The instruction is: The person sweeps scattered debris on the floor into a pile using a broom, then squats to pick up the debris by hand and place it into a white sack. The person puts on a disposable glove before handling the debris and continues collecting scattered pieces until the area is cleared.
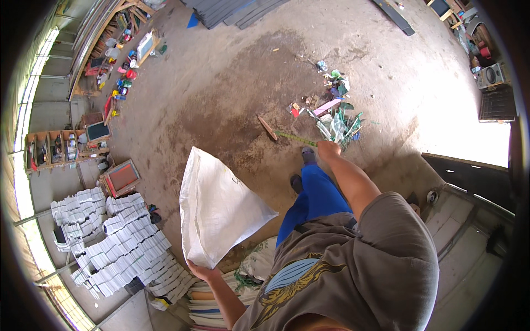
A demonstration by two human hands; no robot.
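My left hand grips the lower edge of a white woven sack, which spreads out in front of it at the left of my legs. In my right hand is the green handle of a broom, with fingers closed round it. At its far end, the narrow brown head rests on the concrete floor. Just beyond my feet and right hand lies a heap of rubbish, with green and clear plastic scraps and bits of paper. A pink strip lies across it.
Stacks of white bundles fill the lower left. Framed screens and a wooden shelf line the left wall. Grey sheets and a dark plank lie at the far side. A dark low panel stands at right.
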